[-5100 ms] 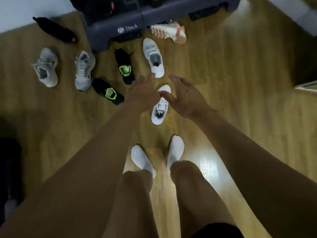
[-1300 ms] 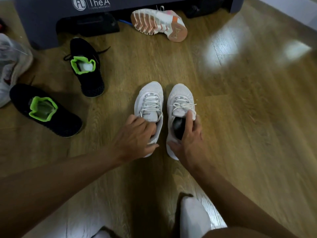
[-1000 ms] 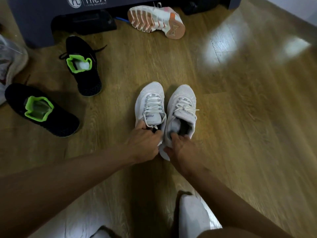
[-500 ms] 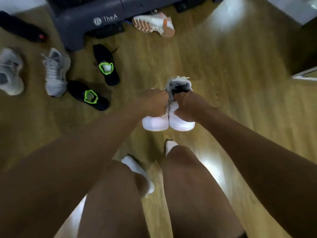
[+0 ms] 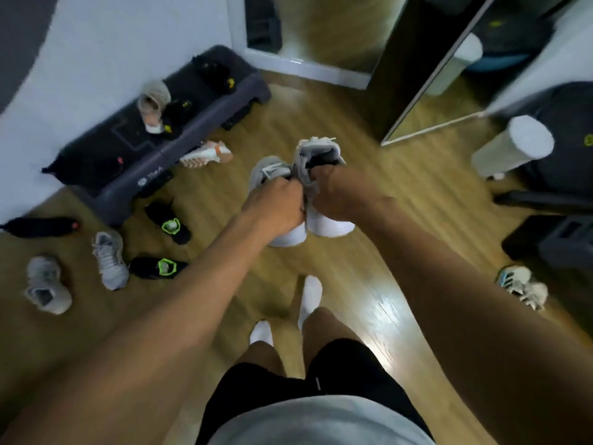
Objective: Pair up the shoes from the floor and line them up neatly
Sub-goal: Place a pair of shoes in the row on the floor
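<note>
The job is at an early stage, by my reading: one pair has been matched and is off the floor (image 5: 369,258), but nothing in view is lined up yet. The left hand (image 5: 276,205) has its grip curled tight round the heel end of a white sneaker (image 5: 271,168), and the right hand (image 5: 337,195) has its grip closed the same way on the second white sneaker (image 5: 332,224). The two are held side by side and touching, in the air in front of the standing person. Both have pale grey knit uppers, white laces, dark insides and clean white soles, and they look a true match; motion blur hides finer detail. Left to sort on the floor are two black shoes with green linings (image 5: 170,224) lying near each other but at different angles, two grey shoes (image 5: 110,261) apart and askew, a lone black shoe (image 5: 38,227) by the wall, and a pink-soled shoe (image 5: 205,154) tipped on its side against the dark step (image 5: 199,101). A pale shoe (image 5: 153,104) that may be its partner sits on that step, and a striped shoe (image 5: 521,285) lies far off to the right.
</note>
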